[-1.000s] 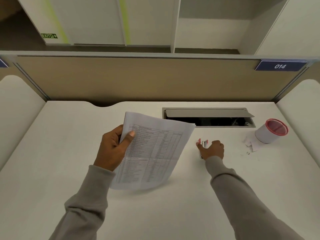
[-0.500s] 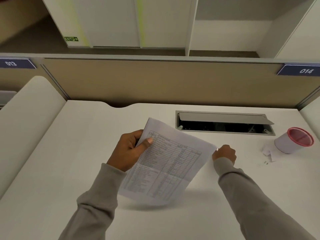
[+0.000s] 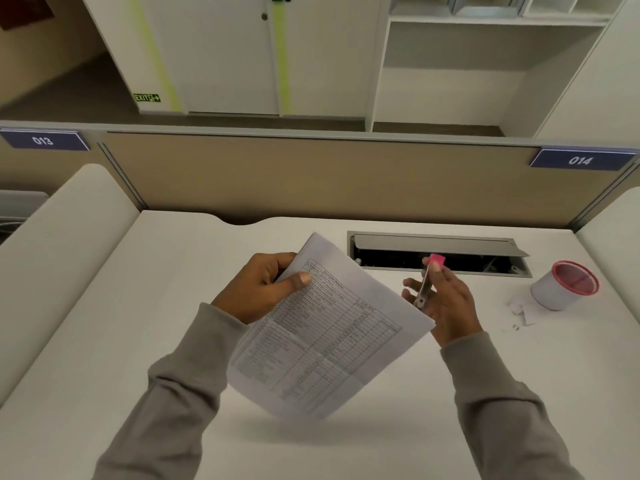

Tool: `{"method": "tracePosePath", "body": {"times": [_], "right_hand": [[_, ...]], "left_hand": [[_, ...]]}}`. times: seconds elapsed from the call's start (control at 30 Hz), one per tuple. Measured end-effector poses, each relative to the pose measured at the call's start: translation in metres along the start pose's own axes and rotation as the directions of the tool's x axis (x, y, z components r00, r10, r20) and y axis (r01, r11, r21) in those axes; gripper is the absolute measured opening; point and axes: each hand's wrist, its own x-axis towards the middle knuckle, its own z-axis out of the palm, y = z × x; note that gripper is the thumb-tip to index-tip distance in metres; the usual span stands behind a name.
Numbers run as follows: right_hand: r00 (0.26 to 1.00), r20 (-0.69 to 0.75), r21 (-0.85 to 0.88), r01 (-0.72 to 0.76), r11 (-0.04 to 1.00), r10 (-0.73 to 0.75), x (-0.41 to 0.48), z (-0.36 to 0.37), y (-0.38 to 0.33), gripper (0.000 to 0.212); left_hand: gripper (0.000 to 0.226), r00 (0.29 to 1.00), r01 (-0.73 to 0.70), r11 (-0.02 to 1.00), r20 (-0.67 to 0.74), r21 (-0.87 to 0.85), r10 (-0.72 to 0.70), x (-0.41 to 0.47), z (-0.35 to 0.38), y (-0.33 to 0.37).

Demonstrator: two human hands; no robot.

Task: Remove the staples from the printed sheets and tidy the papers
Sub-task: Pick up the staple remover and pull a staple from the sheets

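Left hand (image 3: pixel 258 289) is gripping the upper left corner of the printed sheets (image 3: pixel 325 334), thumb pressing on top and fingers curling beneath. The sheets are hanging tilted above the desk (image 3: pixel 138 323), casting a shadow below; they are showing a ruled table whose print is too small to read. Right hand (image 3: pixel 446 303), just beside the sheets' right edge, is pinching a pink-tipped metal staple remover (image 3: pixel 427 282), its other fingers spreading loosely. Beyond the right hand a cable hatch (image 3: pixel 436 244) is standing with its flap raised. To the right of that hand a red-rimmed cup (image 3: pixel 557 292) is standing beside paper scraps (image 3: pixel 519 306). Bare desk is lying left of the left hand and near both sleeves. The partition (image 3: pixel 311 178) is carrying labels reading "013" (image 3: pixel 43 140) and "014" (image 3: pixel 580 161); a green sign (image 3: pixel 147 97) farther back is reading "EXIT".
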Motion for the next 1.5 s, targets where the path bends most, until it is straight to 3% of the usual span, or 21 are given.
{"method": "tracePosePath", "body": {"times": [0.1,0.2,0.3,0.4,0.53,0.6,0.73,0.87,1.17,1.33,1.5], "right_hand": [[0.983,0.138,-0.048,0.131,0.99,-0.123,-0.017,0.019,-0.031,0.006],[0.937,0.285,-0.27,0.28,0.921,-0.202,-0.031,0.033,-0.052,0.007],[0.907,0.377,-0.401,0.341,0.85,-0.186,-0.042,0.046,-0.062,0.017],[0.896,0.427,-0.405,0.31,0.86,-0.122,-0.056,0.062,-0.065,0.032],[0.885,0.465,-0.329,0.139,0.934,0.032,-0.068,0.075,-0.065,0.062],[0.881,0.47,-0.345,0.127,0.93,0.054,-0.071,0.076,-0.062,0.065],[0.842,0.535,-0.524,0.398,0.753,-0.072,-0.078,0.076,-0.057,0.045],[0.766,0.614,-0.522,0.575,0.629,-0.191,-0.09,0.077,-0.056,0.03],[0.71,0.68,-0.62,0.691,0.372,-0.185,-0.092,0.073,-0.069,0.034],[0.644,0.755,-0.626,0.764,0.154,-0.126,-0.092,0.078,-0.083,0.036],[0.617,0.784,-0.616,0.787,0.035,-0.067,-0.092,0.082,-0.087,0.032]], "left_hand": [[0.021,0.998,-0.041,0.998,0.043,0.057,0.039,-0.002,-0.004,0.011],[0.02,0.993,-0.074,0.993,0.101,0.097,0.064,-0.003,-0.007,0.023],[0.019,0.986,-0.091,0.988,0.153,0.127,0.071,-0.002,-0.01,0.034],[0.016,0.973,-0.104,0.981,0.221,0.163,0.066,-0.002,-0.012,0.046],[0.013,0.948,-0.146,0.96,0.312,0.238,0.067,-0.001,-0.012,0.058],[0.012,0.942,-0.15,0.948,0.332,0.279,0.051,0.0,-0.012,0.062],[0.016,0.931,-0.135,0.917,0.366,0.376,-0.013,0.001,-0.013,0.07],[0.013,0.918,-0.144,0.88,0.393,0.453,-0.052,-0.002,-0.009,0.078],[0.025,0.908,-0.201,0.761,0.409,0.617,-0.093,-0.003,0.009,0.09],[0.022,0.899,-0.226,0.694,0.42,0.684,-0.121,-0.003,0.018,0.096],[0.013,0.889,-0.236,0.668,0.434,0.705,-0.144,-0.003,0.023,0.097]]}}
